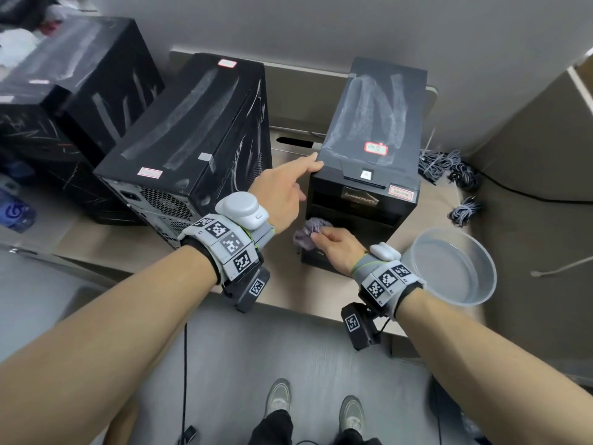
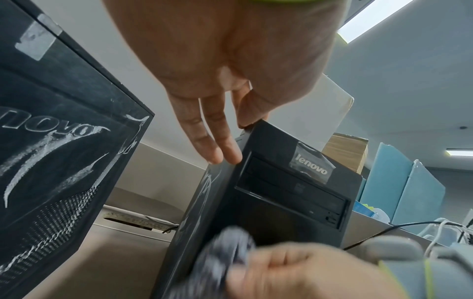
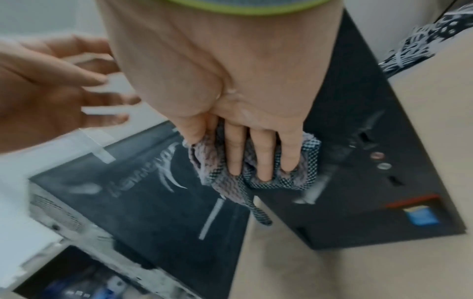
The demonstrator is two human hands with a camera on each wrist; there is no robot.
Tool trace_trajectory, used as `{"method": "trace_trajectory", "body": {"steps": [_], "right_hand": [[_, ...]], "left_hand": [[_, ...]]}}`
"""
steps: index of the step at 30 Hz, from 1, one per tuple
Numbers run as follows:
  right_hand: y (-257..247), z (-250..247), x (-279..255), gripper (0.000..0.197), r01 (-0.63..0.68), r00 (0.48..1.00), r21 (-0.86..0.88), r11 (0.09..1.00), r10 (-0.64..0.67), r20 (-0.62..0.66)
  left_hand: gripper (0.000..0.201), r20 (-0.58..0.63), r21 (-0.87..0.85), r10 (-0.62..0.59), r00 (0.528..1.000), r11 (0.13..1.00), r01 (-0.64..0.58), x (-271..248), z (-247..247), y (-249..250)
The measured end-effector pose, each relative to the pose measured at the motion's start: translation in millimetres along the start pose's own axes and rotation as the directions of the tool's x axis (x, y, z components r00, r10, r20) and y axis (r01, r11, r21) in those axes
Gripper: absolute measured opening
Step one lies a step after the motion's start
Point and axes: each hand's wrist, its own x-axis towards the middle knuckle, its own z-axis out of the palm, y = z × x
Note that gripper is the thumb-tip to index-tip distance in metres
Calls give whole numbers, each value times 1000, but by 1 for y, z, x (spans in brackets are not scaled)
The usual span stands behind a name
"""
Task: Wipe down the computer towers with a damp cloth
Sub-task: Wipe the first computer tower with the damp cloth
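Observation:
A black Lenovo tower (image 1: 369, 130) stands upright on the desk, its dusty top streaked with wipe marks. My left hand (image 1: 288, 184) rests on its top left front corner, fingers straight (image 2: 204, 141). My right hand (image 1: 333, 248) grips a crumpled grey-purple cloth (image 1: 308, 231) and presses it against the lower left of the tower's front panel (image 3: 371, 161). The cloth (image 3: 256, 172) bunches under my fingers. A second black tower (image 1: 192, 136) stands to the left, also dusty with streaks.
Two more black towers (image 1: 73, 91) sit at the far left. A clear plastic basin (image 1: 452, 268) with water stands right of my right hand. Bundled cables (image 1: 449, 165) lie behind it. The desk edge (image 1: 288, 303) runs just below my wrists.

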Motion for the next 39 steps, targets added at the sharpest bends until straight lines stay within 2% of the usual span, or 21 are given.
{"method": "trace_trajectory", "body": {"steps": [3, 5, 6, 8, 10, 12, 15, 19, 23, 26, 30, 32, 34, 36, 39], "right_hand": [[32, 8, 6, 30, -175, 975, -189, 966, 196, 103], [42, 12, 6, 38, -257, 957, -187, 948, 276, 84], [44, 13, 5, 34, -272, 957, -129, 954, 282, 68], [47, 16, 7, 25, -335, 942, 154, 929, 332, 44], [50, 17, 7, 30, -429, 884, 486, 761, 464, 55], [57, 17, 3, 26, -428, 849, 677, 599, 522, 74], [69, 15, -3, 3, -426, 823, 777, 464, 555, 120], [76, 15, -2, 13, -407, 793, 813, 417, 603, 88], [80, 19, 1, 3, -350, 776, 875, 334, 626, 71], [90, 24, -1, 7, -334, 759, 901, 276, 646, 83], [99, 27, 1, 23, -331, 738, 904, 269, 671, 71], [96, 28, 4, 17, -347, 747, 897, 274, 660, 87], [89, 33, 7, 4, -381, 778, 885, 268, 610, 150], [80, 39, 12, 6, -435, 805, 861, 263, 541, 242], [63, 45, 22, 15, -481, 840, 808, 339, 441, 315]], "left_hand": [[60, 10, -13, -36, 999, 999, 36, -1, 0, 1], [60, 12, -16, -30, 999, 999, 30, -1, 0, 1], [61, 10, -24, -23, 1000, 999, 24, -1, 0, 2], [61, -1, -39, -21, 1000, 999, 21, -1, 1, 1], [60, -9, -44, -32, 999, 999, 31, -2, 2, 2], [59, -13, -40, -41, 999, 998, 40, -3, 2, 3], [59, -12, -59, -51, 999, 997, 50, -3, 2, 4], [59, -5, -71, -52, 999, 996, 51, -3, 1, 5], [57, 0, -74, -45, 999, 996, 45, -2, 1, 5], [57, 0, -79, -28, 1000, 996, 28, -2, -1, 4], [58, -1, -90, -35, 999, 995, 34, -1, -2, 4], [58, 3, -101, -26, 1000, 995, 27, -1, -1, 5], [58, 2, -103, -24, 1000, 994, 24, -1, -2, 5], [58, 6, -98, -26, 1000, 995, 26, 0, -2, 4], [59, 17, -103, -24, 1000, 994, 26, 1, -1, 2]]}}
